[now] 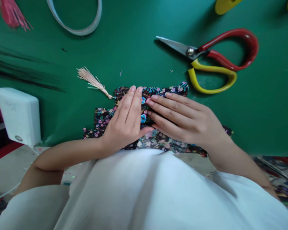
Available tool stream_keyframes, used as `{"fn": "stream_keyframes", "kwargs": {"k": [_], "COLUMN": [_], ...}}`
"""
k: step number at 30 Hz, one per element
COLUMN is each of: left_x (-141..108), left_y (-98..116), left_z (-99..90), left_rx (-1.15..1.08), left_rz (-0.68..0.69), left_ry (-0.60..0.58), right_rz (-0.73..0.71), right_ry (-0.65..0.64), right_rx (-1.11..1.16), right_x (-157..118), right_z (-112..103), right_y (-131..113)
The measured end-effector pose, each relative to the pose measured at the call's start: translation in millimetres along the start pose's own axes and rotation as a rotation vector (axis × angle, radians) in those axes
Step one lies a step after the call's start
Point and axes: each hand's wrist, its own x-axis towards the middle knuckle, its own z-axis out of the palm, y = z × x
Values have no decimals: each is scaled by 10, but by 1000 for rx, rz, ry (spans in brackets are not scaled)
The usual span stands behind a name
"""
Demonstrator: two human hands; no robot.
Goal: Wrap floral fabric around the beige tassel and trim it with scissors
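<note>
Black floral fabric (pixel 144 118), patterned in pink and blue, lies at the table's near edge, its lower part reaching toward my shirt. My left hand (pixel 124 121) rests flat on it with fingers stretched forward. From the other side, my right hand (pixel 184 116) lies across the cloth, fingers extended and pointing left. Both hands press on the fabric, and nothing shows gripped in either. A pale tassel (pixel 93 80) touches the fabric's upper left corner. Parts of the cloth are hidden beneath my palms.
Scissors (pixel 190 51) with one red and one yellow handle lie open at the right. A white box-shaped device (pixel 20 115) with a cable sits at the left edge. Farther back are a pale ring-shaped band (pixel 80 32), a pink tassel (pixel 12 14) and yellow objects (pixel 225 5).
</note>
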Motion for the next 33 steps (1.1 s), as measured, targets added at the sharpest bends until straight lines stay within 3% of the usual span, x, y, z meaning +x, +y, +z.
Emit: {"fn": "stream_keyframes", "kwargs": {"k": [6, 16, 28, 33], "left_x": [-2, 50, 136, 177], "left_y": [-4, -66, -48, -64], "left_z": [6, -82, -166, -136], "left_rx": [-25, 61, 71, 150], "left_rz": [6, 56, 73, 121], "left_ry": [-8, -78, -179, -65], "right_rz": [-1, 92, 85, 95], "right_ry": [-32, 64, 132, 115], "right_rx": [8, -112, -276, -261], "right_x": [5, -194, -264, -276], "right_z": [-52, -302, -85, -57], "right_y": [-1, 156, 271, 269]}}
